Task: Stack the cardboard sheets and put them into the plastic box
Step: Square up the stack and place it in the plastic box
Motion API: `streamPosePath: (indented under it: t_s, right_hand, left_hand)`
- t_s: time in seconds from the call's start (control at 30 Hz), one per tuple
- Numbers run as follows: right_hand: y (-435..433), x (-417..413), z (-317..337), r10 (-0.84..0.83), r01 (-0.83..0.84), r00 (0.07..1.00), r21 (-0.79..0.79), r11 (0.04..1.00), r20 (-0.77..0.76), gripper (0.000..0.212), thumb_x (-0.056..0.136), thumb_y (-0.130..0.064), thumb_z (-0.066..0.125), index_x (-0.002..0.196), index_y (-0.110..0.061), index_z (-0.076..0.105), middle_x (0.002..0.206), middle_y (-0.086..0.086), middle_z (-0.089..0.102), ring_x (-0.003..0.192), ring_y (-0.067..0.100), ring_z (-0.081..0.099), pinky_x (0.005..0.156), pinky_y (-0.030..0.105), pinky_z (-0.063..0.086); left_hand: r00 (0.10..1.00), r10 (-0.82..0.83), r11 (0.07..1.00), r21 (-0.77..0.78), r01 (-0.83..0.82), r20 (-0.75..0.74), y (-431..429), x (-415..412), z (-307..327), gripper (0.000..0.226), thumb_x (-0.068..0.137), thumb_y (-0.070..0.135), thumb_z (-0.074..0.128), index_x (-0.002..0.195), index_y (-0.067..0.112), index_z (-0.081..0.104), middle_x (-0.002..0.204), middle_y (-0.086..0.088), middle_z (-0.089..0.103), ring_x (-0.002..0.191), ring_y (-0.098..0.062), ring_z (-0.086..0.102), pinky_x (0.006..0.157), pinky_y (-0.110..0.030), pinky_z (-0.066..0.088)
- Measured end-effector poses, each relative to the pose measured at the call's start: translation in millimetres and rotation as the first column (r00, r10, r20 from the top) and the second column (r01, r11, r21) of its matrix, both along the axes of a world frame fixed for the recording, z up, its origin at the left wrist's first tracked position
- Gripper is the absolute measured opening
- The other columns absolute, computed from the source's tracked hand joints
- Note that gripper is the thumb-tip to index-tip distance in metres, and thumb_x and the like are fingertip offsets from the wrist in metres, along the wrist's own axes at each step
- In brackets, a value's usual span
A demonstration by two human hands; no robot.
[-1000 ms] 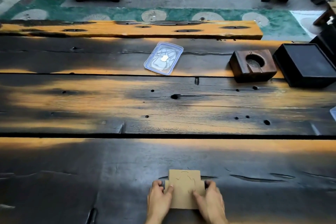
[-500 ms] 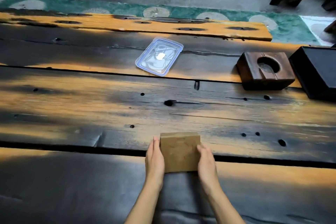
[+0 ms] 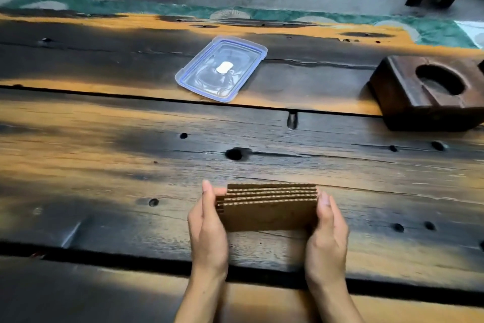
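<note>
A stack of several brown cardboard sheets [image 3: 269, 211] stands on edge above the dark plank table, its corrugated top edges showing. My left hand [image 3: 208, 228] presses its left side and my right hand [image 3: 327, 231] presses its right side, so both hold the stack between them. Farther back, past the middle of the table, lies a clear plastic box [image 3: 222, 68] with a blue-rimmed lid and a small white label; it looks closed and lies flat, apart from my hands.
A dark wooden block with a round hollow [image 3: 432, 92] sits at the right edge. The table [image 3: 104, 144] has gaps between planks and several knot holes. Wooden benches and a green rug lie beyond the far edge.
Both hands lifted the sheets from flat at the near edge, carried them forward over the table and tipped the stack upright. The view has moved closer to the plastic box.
</note>
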State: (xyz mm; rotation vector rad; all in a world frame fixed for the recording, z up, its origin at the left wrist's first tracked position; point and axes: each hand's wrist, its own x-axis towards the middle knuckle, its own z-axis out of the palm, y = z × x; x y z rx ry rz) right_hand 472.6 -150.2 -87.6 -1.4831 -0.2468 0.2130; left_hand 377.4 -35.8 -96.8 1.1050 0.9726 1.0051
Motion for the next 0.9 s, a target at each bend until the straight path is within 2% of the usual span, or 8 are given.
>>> streamPosePath:
  t_s: [0.17,0.27,0.37,0.47,0.6,0.67,0.77,0.9]
  right_hand:
    - [8.1,3.0,3.1,-0.030,0.033,0.997,0.049,0.998,-0.072,0.031,0.094,-0.049,0.047,0.087,-0.054,0.077,0.093,-0.044,0.068,0.101,-0.025,0.059,0.083,-0.005,0.039]
    - [-2.9,10.5,-3.7,-0.043,0.042,0.998,-0.009,0.999,-0.056,0.038,0.090,-0.055,0.051,0.090,-0.028,0.078,0.094,-0.024,0.075,0.102,-0.003,0.069,0.088,0.007,0.047]
    - [-8.5,10.1,-4.2,-0.093,0.090,0.994,-0.052,0.995,-0.063,0.032,0.104,-0.034,0.050,0.096,-0.019,0.078,0.094,-0.010,0.078,0.093,0.008,0.072,0.085,0.017,0.052]
    - [-7.9,8.9,10.3,-0.108,0.098,0.992,0.134,0.986,0.072,0.041,0.097,-0.044,0.048,0.064,-0.023,0.062,0.059,-0.010,0.061,0.057,0.005,0.057,0.055,0.017,0.045]
    - [-10.2,26.4,6.0,-0.024,-0.013,0.965,0.141,0.990,0.260,0.046,0.102,-0.038,0.044,0.067,-0.018,0.064,0.064,0.002,0.063,0.063,0.023,0.060,0.064,0.030,0.047]
    - [-16.1,37.9,-6.1,0.044,-0.041,0.973,-0.017,0.999,0.226,0.045,0.099,-0.040,0.037,0.071,-0.018,0.065,0.069,0.004,0.065,0.069,0.026,0.061,0.071,0.043,0.049]
    - [-29.8,50.7,-18.6,0.154,-0.122,0.981,-0.243,0.962,0.117,0.058,0.099,-0.057,0.035,0.078,-0.017,0.072,0.078,0.005,0.074,0.079,0.023,0.069,0.083,0.051,0.052]
    - [-24.0,36.9,-3.6,0.047,-0.059,0.995,-0.145,0.988,-0.084,0.063,0.090,-0.072,0.041,0.078,-0.019,0.073,0.075,-0.001,0.073,0.075,0.013,0.065,0.082,0.032,0.047]
  left_hand:
    - [0.991,-0.130,0.990,0.067,0.128,0.024,2.8,9.9,5.6,0.039,0.094,0.054,0.054,0.095,0.021,0.075,0.092,0.007,0.073,0.091,-0.008,0.066,0.084,-0.024,0.051]
    - [0.980,-0.166,0.962,0.201,0.185,-0.107,2.5,9.6,7.5,0.045,0.096,0.056,0.048,0.087,0.018,0.070,0.078,0.006,0.067,0.078,-0.008,0.062,0.073,-0.026,0.048]
    - [0.979,-0.187,0.966,0.164,0.198,-0.077,-4.8,12.0,13.9,0.056,0.096,0.059,0.048,0.076,0.008,0.060,0.071,0.002,0.058,0.070,-0.013,0.053,0.068,-0.034,0.040]
    - [0.982,-0.190,0.941,0.287,0.179,0.009,-12.1,12.1,19.5,0.057,0.106,0.055,0.037,0.093,0.015,0.076,0.074,-0.004,0.068,0.070,-0.017,0.061,0.069,-0.026,0.045]
    - [0.954,-0.299,0.919,0.270,0.289,-0.003,-9.5,14.0,13.6,0.049,0.105,0.050,0.036,0.112,0.021,0.076,0.077,-0.010,0.066,0.076,-0.026,0.063,0.077,-0.040,0.048]
    - [0.939,-0.333,0.909,0.235,0.345,-0.089,-10.6,12.3,4.1,0.045,0.100,0.046,0.039,0.115,0.022,0.073,0.092,-0.006,0.073,0.092,-0.023,0.068,0.097,-0.043,0.048]
    - [0.924,-0.367,0.894,0.232,0.383,-0.112,-19.0,8.9,0.5,0.042,0.101,0.042,0.040,0.131,0.027,0.064,0.089,-0.006,0.074,0.091,-0.017,0.069,0.096,-0.025,0.043]
    - [0.978,-0.209,0.971,0.114,0.209,-0.005,-26.5,20.8,2.8,0.044,0.099,0.053,0.040,0.098,0.029,0.077,0.097,-0.011,0.070,0.096,-0.037,0.063,0.098,-0.054,0.040]
